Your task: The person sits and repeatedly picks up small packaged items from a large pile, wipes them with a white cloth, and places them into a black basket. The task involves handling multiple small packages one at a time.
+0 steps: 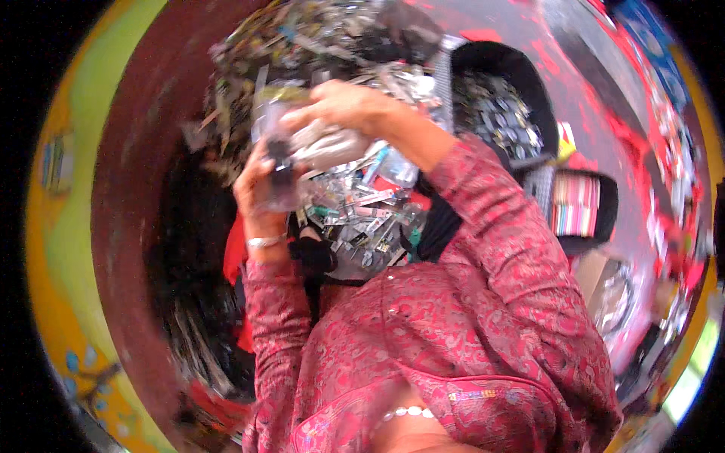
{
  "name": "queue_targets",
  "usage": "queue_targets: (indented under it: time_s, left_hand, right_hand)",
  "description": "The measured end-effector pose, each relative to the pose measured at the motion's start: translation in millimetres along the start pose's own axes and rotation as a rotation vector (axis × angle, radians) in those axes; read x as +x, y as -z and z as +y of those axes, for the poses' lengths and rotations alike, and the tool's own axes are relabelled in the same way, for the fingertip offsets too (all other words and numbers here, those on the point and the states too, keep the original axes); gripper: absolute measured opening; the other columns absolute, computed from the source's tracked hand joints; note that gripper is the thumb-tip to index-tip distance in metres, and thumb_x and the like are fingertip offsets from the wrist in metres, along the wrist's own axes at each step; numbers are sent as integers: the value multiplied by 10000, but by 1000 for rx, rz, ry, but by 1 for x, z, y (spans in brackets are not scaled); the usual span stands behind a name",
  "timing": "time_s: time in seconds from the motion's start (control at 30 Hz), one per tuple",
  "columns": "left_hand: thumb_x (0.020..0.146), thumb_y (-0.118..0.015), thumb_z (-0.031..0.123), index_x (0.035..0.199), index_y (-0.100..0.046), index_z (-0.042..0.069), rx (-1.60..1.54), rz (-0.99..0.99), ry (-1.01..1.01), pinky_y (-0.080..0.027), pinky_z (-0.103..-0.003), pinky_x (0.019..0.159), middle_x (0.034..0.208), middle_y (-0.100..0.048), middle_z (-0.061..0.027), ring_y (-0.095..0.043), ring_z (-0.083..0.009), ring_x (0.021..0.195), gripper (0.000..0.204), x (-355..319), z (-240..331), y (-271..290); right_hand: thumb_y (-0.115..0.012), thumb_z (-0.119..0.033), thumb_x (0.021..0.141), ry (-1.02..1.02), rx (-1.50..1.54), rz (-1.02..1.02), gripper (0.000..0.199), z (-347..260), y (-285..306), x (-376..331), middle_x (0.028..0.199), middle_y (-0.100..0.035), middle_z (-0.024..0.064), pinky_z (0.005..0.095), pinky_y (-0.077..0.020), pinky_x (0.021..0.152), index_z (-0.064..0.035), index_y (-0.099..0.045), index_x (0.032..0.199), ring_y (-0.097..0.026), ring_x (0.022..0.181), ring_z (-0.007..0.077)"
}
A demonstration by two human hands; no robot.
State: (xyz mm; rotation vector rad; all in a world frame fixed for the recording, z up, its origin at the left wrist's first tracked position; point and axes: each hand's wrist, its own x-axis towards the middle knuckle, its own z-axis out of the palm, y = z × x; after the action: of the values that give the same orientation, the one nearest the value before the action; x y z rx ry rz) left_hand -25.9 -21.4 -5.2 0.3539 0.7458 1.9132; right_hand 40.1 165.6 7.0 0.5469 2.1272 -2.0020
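My left hand (251, 189) is wrapped round a clear plastic container (281, 198) with a dark patch at its middle. My right hand (343, 106) is bent at the container's upper end, its fingertips smeared by motion; I cannot make out what they grip. Just below the right hand shows a whitish, rounded bundle (332, 146), and whether the hand touches it is unclear. Beneath both hands spreads a heap of small mixed pieces (362, 215), silvery, white and green, close to my lap.
Beyond my hands lies a larger heap of brownish scraps (302, 38). On the right stand a black tub (547, 98) of small dark and shiny pieces and a smaller black container (606, 208) with pink and white striped strips. A dark hollow (192, 249) lies left.
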Motion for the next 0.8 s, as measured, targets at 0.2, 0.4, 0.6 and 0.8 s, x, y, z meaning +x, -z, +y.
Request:
queue_targets:
  time_s: [0.2, 0.4, 0.6, 0.8]
  left_hand:
    - [813, -506, 277, 1199, -427, -34, 214, 173, -140, -461, -363, 836, 1221, -474, -167, -498, -273, 1079, 502, 9, -5, -1]
    - [791, -553, 226, 1247, -375, 16, -172, -111, 53, -493, -306, 720, 1233, -469, -138, -449, -237, 1127, 532, 34, -17, 27]
    - [752, -524, 463, 1297, -309, 16, 474, 365, -307, -397, -434, 894, 1270, -394, -153, -425, -300, 1125, 737, 48, -24, 57]
    - [845, -494, 322, 1300, -298, 14, 110, 242, -227, -306, -444, 990, 1310, -364, -156, -379, -296, 1177, 583, 59, -30, 21]
  right_hand:
    - [-568, -412, 733, 365, -524, 258, 434, 4, 0, 17, 877, -626, 198, 387, -473, 705, -1, -649, 843, -615, 807, 304]
    - [-618, -280, 652, 737, -1019, 283, 270, 2, 31, 9, 789, -653, 115, 377, -498, 639, -55, -672, 793, -629, 711, 282]
    - [-643, -315, 596, 200, -93, 379, 327, 1, 11, -21, 728, -639, 170, 376, -505, 625, -18, -674, 729, -631, 681, 307]
    - [-607, -228, 610, 251, 52, 557, 227, -6, 28, -32, 742, -641, 154, 359, -502, 665, -58, -682, 740, -631, 727, 298]
